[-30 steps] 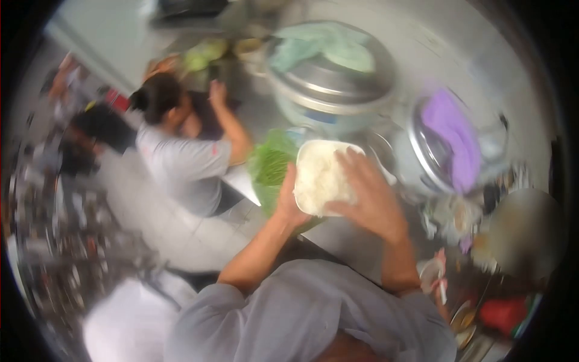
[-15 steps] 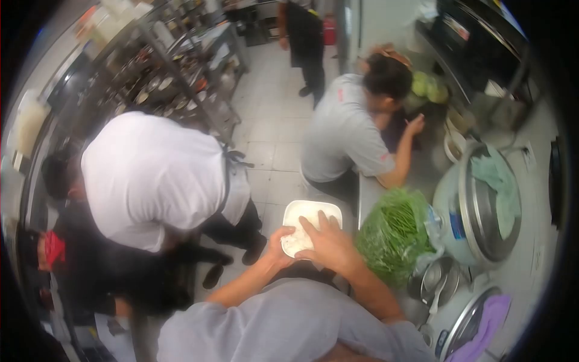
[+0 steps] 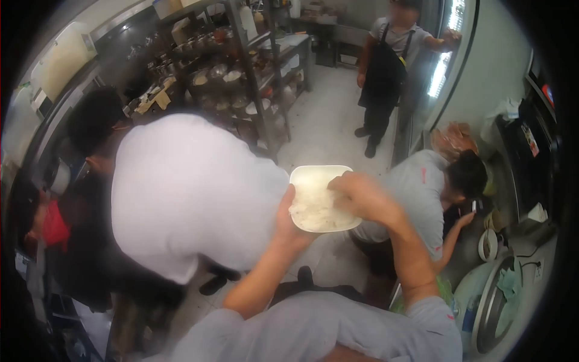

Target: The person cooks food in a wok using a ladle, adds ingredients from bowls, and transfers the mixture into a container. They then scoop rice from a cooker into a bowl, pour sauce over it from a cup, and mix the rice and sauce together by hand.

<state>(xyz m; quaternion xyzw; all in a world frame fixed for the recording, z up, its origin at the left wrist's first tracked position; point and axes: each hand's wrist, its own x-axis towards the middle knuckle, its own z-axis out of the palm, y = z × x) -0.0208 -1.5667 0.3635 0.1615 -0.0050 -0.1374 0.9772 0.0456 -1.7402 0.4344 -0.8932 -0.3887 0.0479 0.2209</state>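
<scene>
A white rounded-square bowl (image 3: 325,229) is held up in front of my chest. Pale, rice-like or floury food (image 3: 310,196) lies in it, too blurred to name. My left hand (image 3: 291,224) grips the bowl from the left and below, thumb along its side. Over the right half of the bowl, my right hand (image 3: 365,196) has its fingers bent and drawn together at the food. Whatever those fingertips pinch, if anything, is hidden.
A person in a white shirt (image 3: 187,187) bends close on the left. Another in grey (image 3: 416,193) leans over the right counter, and a third, aproned (image 3: 383,75), stands ahead. Racks of bowls (image 3: 223,78) line the left; a large lidded pot (image 3: 482,301) stands right.
The view has swung right, toward the aisle. Both hands and the bowl are higher in view. My right hand's spread fingers have drawn together. The aproned person now holds an arm out to the lit door.
</scene>
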